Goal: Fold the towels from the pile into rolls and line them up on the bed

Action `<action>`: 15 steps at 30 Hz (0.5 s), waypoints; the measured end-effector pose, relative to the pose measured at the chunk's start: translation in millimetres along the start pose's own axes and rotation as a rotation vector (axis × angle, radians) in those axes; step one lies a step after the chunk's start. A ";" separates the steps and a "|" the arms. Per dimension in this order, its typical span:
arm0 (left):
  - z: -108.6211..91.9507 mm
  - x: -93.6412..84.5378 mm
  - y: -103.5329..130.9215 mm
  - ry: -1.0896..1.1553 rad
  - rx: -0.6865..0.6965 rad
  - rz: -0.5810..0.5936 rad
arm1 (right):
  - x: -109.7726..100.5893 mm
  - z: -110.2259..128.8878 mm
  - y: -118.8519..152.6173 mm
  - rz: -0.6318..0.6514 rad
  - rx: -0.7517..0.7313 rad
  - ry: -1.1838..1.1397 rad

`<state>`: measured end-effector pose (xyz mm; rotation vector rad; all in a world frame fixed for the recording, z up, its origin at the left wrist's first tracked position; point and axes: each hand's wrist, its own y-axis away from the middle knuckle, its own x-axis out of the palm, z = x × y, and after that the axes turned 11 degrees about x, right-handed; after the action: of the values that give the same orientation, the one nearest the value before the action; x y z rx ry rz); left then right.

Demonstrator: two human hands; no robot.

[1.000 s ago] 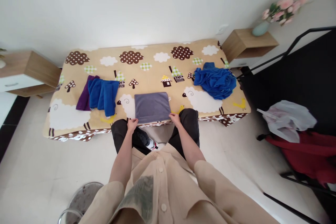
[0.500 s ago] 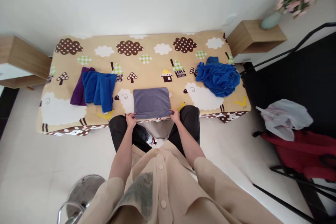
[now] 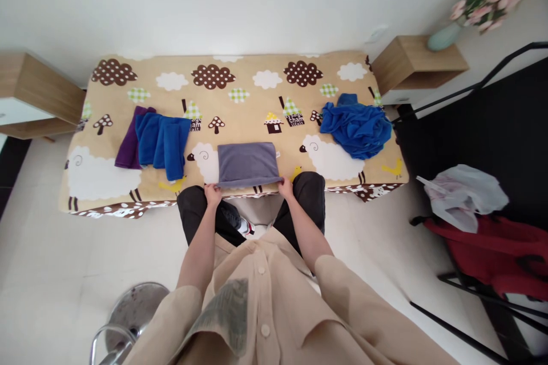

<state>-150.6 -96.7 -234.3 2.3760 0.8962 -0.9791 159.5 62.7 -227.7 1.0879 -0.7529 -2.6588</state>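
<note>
A grey towel (image 3: 248, 161) lies as a flat rectangle at the front edge of the bed-like surface, a small white tag on its right side. My left hand (image 3: 213, 194) pinches its near left corner, and my right hand (image 3: 285, 187) pinches the near right corner. Between the hands the near edge is lifted and turned up in a narrow strip. To the left, blue folded towels (image 3: 165, 142) overlap a purple towel (image 3: 131, 140). A crumpled heap of blue cloth (image 3: 357, 128) rests on the right.
The patterned sheet (image 3: 244, 117) covers the low surface. Wooden nightstands stand at the left (image 3: 40, 91) and right (image 3: 417, 63), the right one bearing a vase (image 3: 444, 37) of pink flowers. A red bag (image 3: 492, 245) and a plastic bag (image 3: 466, 194) are at right; a metal stool (image 3: 137, 313) stands lower left.
The towel's near edge has come up off the sheet and moved slightly away from me, so the flat part looks shorter. Both hands keep hold of the corners.
</note>
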 end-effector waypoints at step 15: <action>-8.9 -10.6 6.2 -0.078 -0.041 0.056 | -3.8 1.2 8.3 -0.022 0.061 0.017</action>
<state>-147.9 -100.2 -219.8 2.2994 0.8095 -1.0141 161.1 57.4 -220.4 1.1383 -0.8291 -2.6579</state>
